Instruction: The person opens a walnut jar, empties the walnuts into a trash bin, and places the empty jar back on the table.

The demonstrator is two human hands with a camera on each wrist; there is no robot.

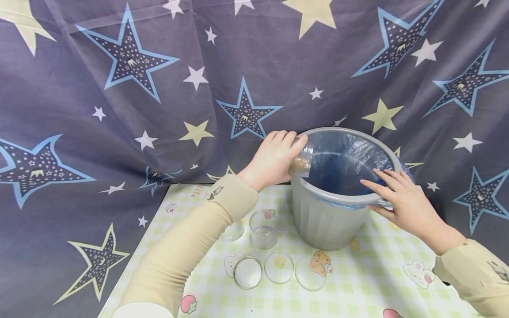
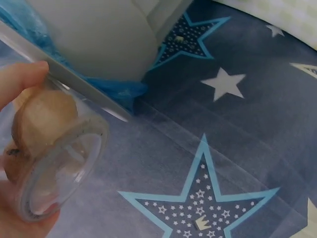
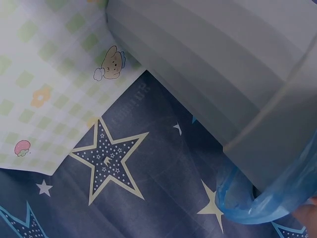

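At the left rim of a grey bin (image 1: pixel 334 223), my left hand (image 1: pixel 272 159) grips a clear jar (image 1: pixel 304 159) tilted on its side, its mouth toward the inside of the bin. Through its wall in the left wrist view, brown rounded lumps (image 2: pixel 47 119) show inside the jar. A blue plastic bag (image 1: pixel 338 170) lines the bin and folds out over the rim. My right hand (image 1: pixel 411 205) lies at the bin's right rim, its fingers stretched out over the edge and the thumb outside. Only a bit of that hand appears in the right wrist view, beside the bag.
Left of the bin stands a clear jar (image 1: pixel 263 236), with another clear container (image 1: pixel 233 232) partly behind my left sleeve. Three round clear lids (image 1: pixel 279 267) lie in a row in front. The checked tablecloth (image 1: pixel 370 282) meets a dark star-patterned curtain (image 1: pixel 254 53) at the back.
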